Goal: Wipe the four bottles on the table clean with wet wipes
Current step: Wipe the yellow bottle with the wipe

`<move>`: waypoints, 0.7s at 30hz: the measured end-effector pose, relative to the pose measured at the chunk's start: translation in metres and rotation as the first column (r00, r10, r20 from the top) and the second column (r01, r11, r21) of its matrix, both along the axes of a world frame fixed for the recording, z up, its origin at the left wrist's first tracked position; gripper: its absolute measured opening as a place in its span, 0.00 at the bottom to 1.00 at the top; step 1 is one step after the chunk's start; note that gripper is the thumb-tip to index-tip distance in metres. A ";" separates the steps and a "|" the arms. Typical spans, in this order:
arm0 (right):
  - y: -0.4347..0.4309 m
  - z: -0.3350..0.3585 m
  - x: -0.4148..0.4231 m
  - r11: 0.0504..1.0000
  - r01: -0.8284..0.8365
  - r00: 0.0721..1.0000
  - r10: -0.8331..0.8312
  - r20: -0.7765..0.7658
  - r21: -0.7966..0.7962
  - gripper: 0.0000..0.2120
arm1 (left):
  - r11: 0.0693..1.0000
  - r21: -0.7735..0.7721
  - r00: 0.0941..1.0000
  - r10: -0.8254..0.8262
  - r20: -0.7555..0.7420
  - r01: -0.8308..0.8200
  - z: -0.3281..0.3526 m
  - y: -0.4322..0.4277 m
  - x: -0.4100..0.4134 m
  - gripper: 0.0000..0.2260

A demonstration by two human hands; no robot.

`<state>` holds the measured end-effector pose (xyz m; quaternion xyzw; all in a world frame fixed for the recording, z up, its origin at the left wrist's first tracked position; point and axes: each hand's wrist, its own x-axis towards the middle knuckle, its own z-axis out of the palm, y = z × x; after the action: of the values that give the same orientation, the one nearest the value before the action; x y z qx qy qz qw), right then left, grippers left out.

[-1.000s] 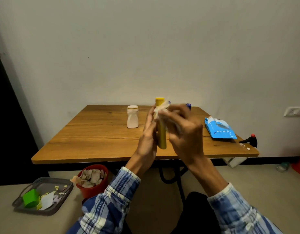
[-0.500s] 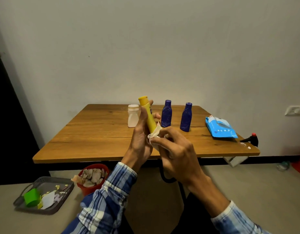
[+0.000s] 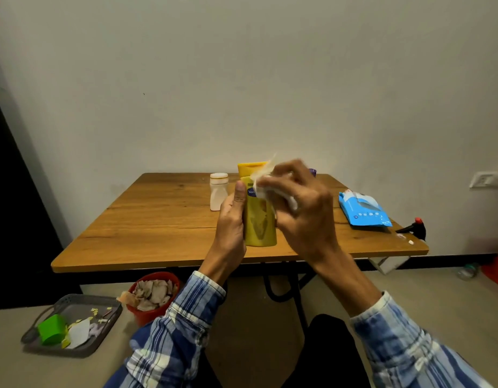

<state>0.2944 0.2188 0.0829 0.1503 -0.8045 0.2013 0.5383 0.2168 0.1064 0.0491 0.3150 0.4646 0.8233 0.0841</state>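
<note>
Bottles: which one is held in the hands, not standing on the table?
The yellow bottle: the left hand grips it, the right hand presses a wet wipe against it. The white bottle stands on the table.

open tabletop [image 3: 158, 219] at left, white bottle [image 3: 218, 191] standing mid-table, wipes pack [image 3: 364, 210] at right

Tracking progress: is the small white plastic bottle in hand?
No, the white bottle stands on the table; the left hand grips a yellow bottle.
</note>
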 end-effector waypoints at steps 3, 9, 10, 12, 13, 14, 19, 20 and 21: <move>-0.004 -0.035 0.009 0.989 0.038 0.997 -0.048 0.067 0.144 0.11 | 0.998 -0.010 0.997 0.060 -0.037 -0.061 -0.004 -0.004 -0.005 0.21; 0.009 -0.038 0.009 0.998 -0.031 0.993 0.036 0.108 -0.050 0.12 | 0.987 -0.081 0.972 0.118 -0.202 -0.136 -0.015 -0.001 -0.003 0.21; 0.011 -0.033 0.011 0.989 -0.039 0.995 0.051 0.081 -0.139 0.11 | 0.985 -0.083 0.964 0.129 -0.235 -0.152 -0.012 -0.002 -0.004 0.21; 0.014 -0.021 0.019 0.953 -0.063 0.998 0.065 -0.004 -0.296 0.09 | 0.977 -0.101 0.945 0.149 -0.290 -0.185 -0.008 -0.006 -0.008 0.19; 0.016 -0.012 0.023 0.940 -0.075 0.997 0.062 -0.049 -0.333 0.08 | 0.973 -0.115 0.936 0.155 -0.316 -0.200 -0.007 -0.007 -0.010 0.18; 0.019 -0.004 0.026 0.938 -0.078 0.995 0.054 -0.081 -0.339 0.08 | 0.969 -0.131 0.927 0.157 -0.341 -0.212 -0.006 -0.008 -0.012 0.17; 0.004 0.022 0.014 0.996 0.026 0.999 -0.023 0.047 -0.081 0.14 | 0.950 -0.124 0.870 0.205 -0.448 -0.288 -0.007 -0.001 -0.014 0.17; -0.002 0.022 0.011 0.998 0.054 0.995 -0.054 0.083 0.013 0.14 | 0.946 -0.111 0.861 0.223 -0.458 -0.305 -0.008 0.000 -0.015 0.17; -0.005 0.020 0.008 0.995 0.059 0.993 -0.067 0.099 0.084 0.14 | 0.944 -0.100 0.855 0.235 -0.462 -0.313 -0.009 0.000 -0.015 0.17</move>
<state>0.3022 0.2136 0.1028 0.1362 -0.8426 0.1588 0.4963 0.2021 0.1063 0.0400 0.4160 0.5806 0.6902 -0.1157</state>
